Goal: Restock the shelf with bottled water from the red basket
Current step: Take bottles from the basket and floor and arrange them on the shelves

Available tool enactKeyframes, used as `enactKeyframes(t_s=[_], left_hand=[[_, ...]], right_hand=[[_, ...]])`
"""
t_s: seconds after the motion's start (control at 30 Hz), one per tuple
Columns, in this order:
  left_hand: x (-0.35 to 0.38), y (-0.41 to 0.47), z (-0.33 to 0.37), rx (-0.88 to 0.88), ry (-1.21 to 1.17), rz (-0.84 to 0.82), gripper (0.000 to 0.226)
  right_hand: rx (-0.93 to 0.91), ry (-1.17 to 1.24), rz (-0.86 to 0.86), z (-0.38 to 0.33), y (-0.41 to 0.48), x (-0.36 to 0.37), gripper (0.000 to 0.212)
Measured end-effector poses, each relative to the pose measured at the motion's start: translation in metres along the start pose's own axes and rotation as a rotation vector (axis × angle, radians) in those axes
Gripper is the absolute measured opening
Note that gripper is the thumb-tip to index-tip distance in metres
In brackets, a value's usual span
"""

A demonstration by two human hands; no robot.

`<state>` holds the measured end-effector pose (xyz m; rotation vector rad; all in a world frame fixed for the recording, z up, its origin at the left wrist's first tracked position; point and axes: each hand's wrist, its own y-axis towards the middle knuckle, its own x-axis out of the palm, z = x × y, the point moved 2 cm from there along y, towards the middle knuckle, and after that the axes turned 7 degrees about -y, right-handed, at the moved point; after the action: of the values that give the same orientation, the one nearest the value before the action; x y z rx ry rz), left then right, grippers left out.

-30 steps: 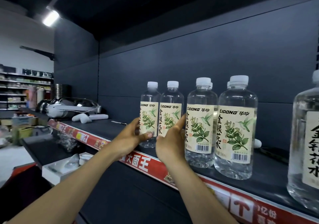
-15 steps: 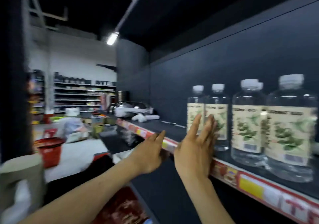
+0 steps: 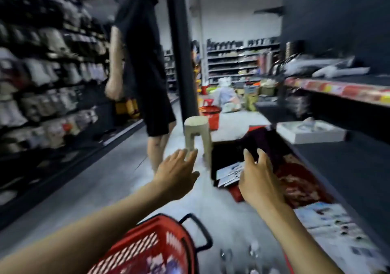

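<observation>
Two bare hands hang over the aisle floor [image 3: 118,181] with fingers spread and nothing in them: the left hand [image 3: 176,177] at frame centre, the right hand [image 3: 256,181] just to its right. Nearest, at the bottom edge below the forearms, stands the red basket [image 3: 147,250] with a black handle; blurred clear bottle tops [image 3: 238,257] show just right of it, though whether they sit in a basket cannot be told. The dark shelf [image 3: 337,164] runs up the right side, its upper board edged with a red price strip [image 3: 337,89]. Beyond the hands stands a beige plastic stool [image 3: 197,134], then a red bucket [image 3: 211,113]. A person in black clothes [image 3: 145,67] stands at upper centre-left.
</observation>
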<state>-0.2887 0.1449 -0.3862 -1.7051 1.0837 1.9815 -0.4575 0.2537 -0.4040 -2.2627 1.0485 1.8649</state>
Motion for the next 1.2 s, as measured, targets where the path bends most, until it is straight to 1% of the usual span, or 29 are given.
enactKeyframes(t_s=[0.13, 0.27, 0.37, 0.43, 0.5, 0.6, 0.67, 0.73, 0.8, 0.83, 0.9, 0.93, 1.0, 1.03, 1.1, 1.13, 1.2], left_hand=[[0.031, -0.073, -0.071, -0.211, 0.003, -0.086, 0.063], [0.074, -0.151, -0.133, -0.434, -0.029, -0.21, 0.061], [0.108, -0.202, -0.172, -0.586, -0.061, -0.308, 0.065], [0.133, -0.231, -0.193, -0.676, -0.098, -0.354, 0.068], [0.157, -0.257, -0.209, -0.776, -0.171, -0.389, 0.068], [0.193, -0.291, -0.226, -0.902, -0.299, -0.464, 0.058], [0.222, -0.31, -0.237, -0.97, -0.391, -0.543, 0.056], [0.253, -0.326, -0.245, -1.037, -0.466, -0.658, 0.049], [0.28, -0.332, -0.246, -1.067, -0.503, -0.784, 0.041], [0.292, -0.332, -0.246, -1.087, -0.519, -0.821, 0.039], [0.313, -0.328, -0.246, -1.141, -0.545, -0.84, 0.041], [0.325, -0.326, -0.247, -1.193, -0.571, -0.828, 0.041], [0.345, -0.322, -0.248, -1.312, -0.634, -0.764, 0.039], [0.354, -0.322, -0.249, -1.353, -0.671, -0.743, 0.04], [0.367, -0.318, -0.251, -1.424, -0.722, -0.698, 0.042], [0.371, -0.317, -0.253, -1.473, -0.753, -0.663, 0.043], [0.379, -0.314, -0.259, -1.552, -0.81, -0.589, 0.044]], right_hand=[[-0.144, 0.091, -0.177, -0.061, -0.025, 0.073, 0.061], [-0.232, 0.134, -0.41, -0.111, -0.063, 0.136, 0.058], [-0.284, 0.119, -0.521, -0.139, -0.085, 0.178, 0.051], [-0.328, 0.132, -0.607, -0.153, -0.098, 0.211, 0.054], [-0.324, 0.144, -0.692, -0.162, -0.108, 0.246, 0.057], [-0.319, 0.155, -0.807, -0.171, -0.123, 0.298, 0.052], [-0.294, 0.145, -0.887, -0.169, -0.132, 0.338, 0.05], [-0.26, 0.094, -0.964, -0.162, -0.139, 0.381, 0.048], [-0.247, -0.032, -1.066, -0.154, -0.143, 0.414, 0.043], [-0.25, -0.095, -1.128, -0.154, -0.144, 0.424, 0.044], [-0.234, -0.179, -1.232, -0.156, -0.142, 0.443, 0.048], [-0.209, -0.185, -1.241, -0.157, -0.137, 0.453, 0.052], [-0.129, -0.19, -1.217, -0.157, -0.126, 0.473, 0.062], [-0.077, -0.179, -1.194, -0.155, -0.12, 0.481, 0.062], [0.018, -0.143, -1.14, -0.146, -0.111, 0.496, 0.054], [0.068, -0.133, -1.123, -0.142, -0.109, 0.498, 0.054], [0.19, -0.132, -1.16, -0.129, -0.109, 0.513, 0.068]])
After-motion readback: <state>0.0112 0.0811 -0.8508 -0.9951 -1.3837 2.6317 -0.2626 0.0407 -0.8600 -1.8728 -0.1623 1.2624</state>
